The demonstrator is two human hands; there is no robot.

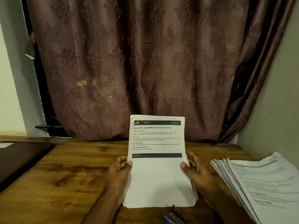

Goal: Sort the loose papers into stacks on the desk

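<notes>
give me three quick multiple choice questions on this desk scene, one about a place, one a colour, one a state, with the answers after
1. Where does the fanned stack of printed white papers lie on the brown wooden desk?
A. right side
B. left side
C. under the held sheets

2. What colour is the patterned fabric curtain behind the desk?
A. bright green
B. brownish mauve
C. white

3. How is the white printed sheet headed 2723 held?
A. lying flat, untouched
B. in one hand only
C. raised in both hands

Answers:
1 A, the stack spreads by the right edge of the desk.
2 B, the cloth is a dull brownish mauve throughout.
3 C, the left hand and the right hand each have a thumb on a side edge of the sheet.
</notes>
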